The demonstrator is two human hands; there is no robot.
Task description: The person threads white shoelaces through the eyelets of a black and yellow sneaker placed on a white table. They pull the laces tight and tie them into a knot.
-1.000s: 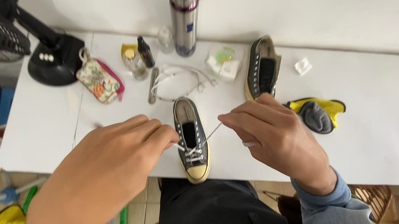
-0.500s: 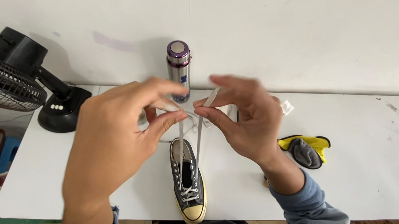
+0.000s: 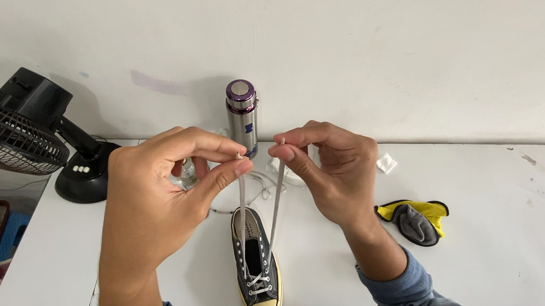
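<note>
— Both grips are pinching narrow: the left hand is holding one end of the white shoelace between thumb and forefinger, and the right hand is holding the other end the same way. Each strand is running taut down to the eyelets.

— And the sneaker itself?

— It is lying on the white desk at the near edge, toe pointing toward the person, only the lowest eyelets laced.

— How is the lace likely handling?

— Soft and limp, I'd judge, and light; it is keeping its line only because both hands are pulling. The stiff tips look like the best place to pinch. The shoe seems light too, so a hard tug could be lifting it.

— Room around it?

— Open desk is lying to the right, up to the yellow-and-grey cloth. Toward the far edge things are crowding: a steel flask is standing just behind the hands, a black fan is sitting at the far left corner, and a small white scrap is lying near the wall.
</note>
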